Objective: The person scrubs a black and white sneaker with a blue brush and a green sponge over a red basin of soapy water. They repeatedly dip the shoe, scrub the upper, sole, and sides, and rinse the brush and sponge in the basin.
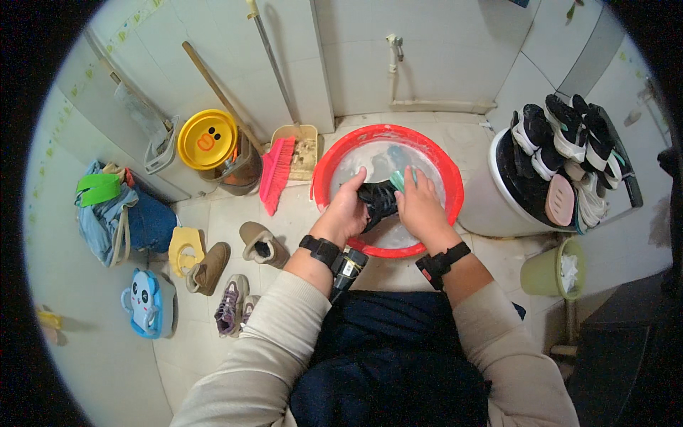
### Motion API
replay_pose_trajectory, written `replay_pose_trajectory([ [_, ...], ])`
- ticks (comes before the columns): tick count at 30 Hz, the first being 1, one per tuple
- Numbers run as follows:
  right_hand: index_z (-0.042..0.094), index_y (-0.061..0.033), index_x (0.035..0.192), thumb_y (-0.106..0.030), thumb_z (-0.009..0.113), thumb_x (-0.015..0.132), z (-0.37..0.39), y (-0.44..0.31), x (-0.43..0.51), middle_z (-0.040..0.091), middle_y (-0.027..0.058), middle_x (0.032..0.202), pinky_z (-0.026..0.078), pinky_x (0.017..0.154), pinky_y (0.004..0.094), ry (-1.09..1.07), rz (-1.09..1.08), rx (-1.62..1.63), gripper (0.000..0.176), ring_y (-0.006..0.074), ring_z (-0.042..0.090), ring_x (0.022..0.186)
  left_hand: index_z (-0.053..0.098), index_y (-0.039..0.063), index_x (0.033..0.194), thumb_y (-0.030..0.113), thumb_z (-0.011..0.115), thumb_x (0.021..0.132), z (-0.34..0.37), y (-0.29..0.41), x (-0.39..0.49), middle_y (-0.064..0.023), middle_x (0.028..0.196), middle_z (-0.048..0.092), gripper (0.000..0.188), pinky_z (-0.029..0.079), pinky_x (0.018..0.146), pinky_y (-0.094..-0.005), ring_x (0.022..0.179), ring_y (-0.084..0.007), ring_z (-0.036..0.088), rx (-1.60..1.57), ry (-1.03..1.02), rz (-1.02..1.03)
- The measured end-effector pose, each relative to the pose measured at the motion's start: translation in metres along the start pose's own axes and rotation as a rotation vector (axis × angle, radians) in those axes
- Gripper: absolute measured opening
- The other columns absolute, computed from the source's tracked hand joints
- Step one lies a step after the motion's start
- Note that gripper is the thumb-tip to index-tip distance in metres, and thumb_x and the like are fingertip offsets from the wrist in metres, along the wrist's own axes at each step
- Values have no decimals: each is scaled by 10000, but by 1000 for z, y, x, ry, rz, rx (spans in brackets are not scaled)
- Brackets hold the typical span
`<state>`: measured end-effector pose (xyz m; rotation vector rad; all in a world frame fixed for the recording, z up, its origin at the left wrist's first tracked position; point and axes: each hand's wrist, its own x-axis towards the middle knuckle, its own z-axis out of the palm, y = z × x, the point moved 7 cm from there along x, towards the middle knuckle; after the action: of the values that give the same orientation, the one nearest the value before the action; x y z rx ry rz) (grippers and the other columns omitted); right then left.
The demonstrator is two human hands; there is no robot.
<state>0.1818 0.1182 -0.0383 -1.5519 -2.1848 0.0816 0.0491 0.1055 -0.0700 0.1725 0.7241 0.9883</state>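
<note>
Over a red plastic basin of cloudy, sudsy water, my left hand grips a wet black lace-up shoe. A green brush is in my right hand, against the far right side of the shoe. My right fingers cover much of the brush, so its bristles are hidden. A bluish patch shows in the water beyond the shoe, too unclear to name. Each wrist wears a black strap with a small device.
Several black-and-white shoes and a pink soap dish rest atop a white tub at right. Below it stands a green wastebasket. Left lie a pink broom, dustpan, boots and sneakers. A tap is on the wall.
</note>
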Motion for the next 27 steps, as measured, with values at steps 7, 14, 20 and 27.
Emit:
replay_pose_trajectory([
  [7,412,-99,1493,-282,620,936,-16,-2,-5,501,250,1205,473,905,538,23,19,-78,622,445,506,1100,591,-46,1194,415,461,1031,-10,8,11,-198,1104,694,506,540,940,-431,975,-325,690,143,61,102],
  [14,336,-65,1529,-195,637,916,-21,-40,-18,477,282,1184,439,914,530,162,-12,72,695,451,491,1042,604,21,1228,396,426,1041,8,-4,5,-147,1158,677,456,519,954,-409,1041,-276,663,51,37,135],
  [20,415,-189,1514,-277,643,913,-26,-30,-4,478,258,1288,437,899,543,57,-155,-178,649,411,496,1128,583,38,1255,572,344,1040,6,-5,14,-134,1146,664,624,517,944,-398,1002,-272,645,-60,-26,119],
  [27,399,-172,1516,-254,653,906,-29,-26,-6,480,262,1264,440,876,527,18,-7,-130,666,423,496,1103,622,77,1185,579,322,1045,10,-12,8,-101,1052,701,601,548,870,-368,884,-266,675,-21,-91,40],
])
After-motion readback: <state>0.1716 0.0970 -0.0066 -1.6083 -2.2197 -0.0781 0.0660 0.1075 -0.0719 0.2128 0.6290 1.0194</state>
